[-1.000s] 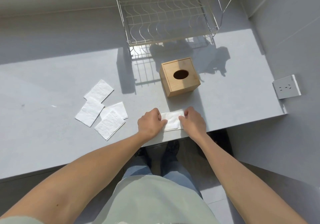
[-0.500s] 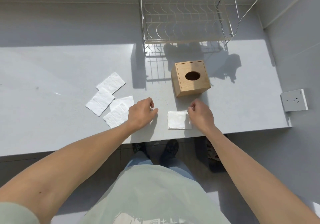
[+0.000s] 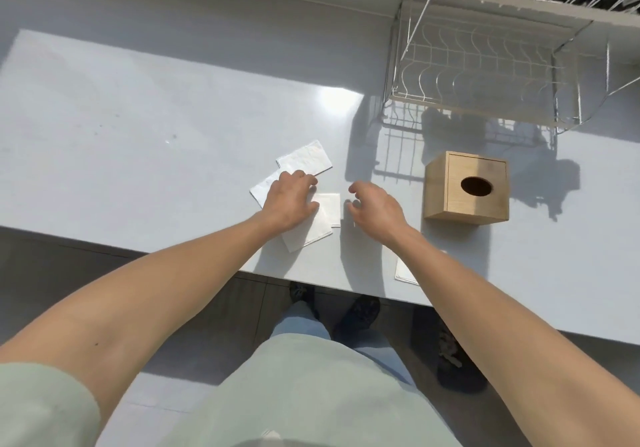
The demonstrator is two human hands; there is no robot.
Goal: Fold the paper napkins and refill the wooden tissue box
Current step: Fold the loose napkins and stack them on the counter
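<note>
A wooden tissue box (image 3: 467,188) with an oval hole in its top stands on a pale grey desk (image 3: 138,128), in sunlight. To the left of the box lies a loose cluster of white paper napkins (image 3: 304,159), overlapping one another. The left hand (image 3: 289,197) rests flat on this cluster, fingers spread, pressing down rather than gripping. The right hand (image 3: 375,206) hovers between the napkins and the box, fingers curled and apart, holding nothing. Nearer the desk's front edge than the box, one folded napkin (image 3: 403,272) peeks out from under the right forearm. Behind the box stands a wire dish rack (image 3: 485,62), casting shadows.
</note>
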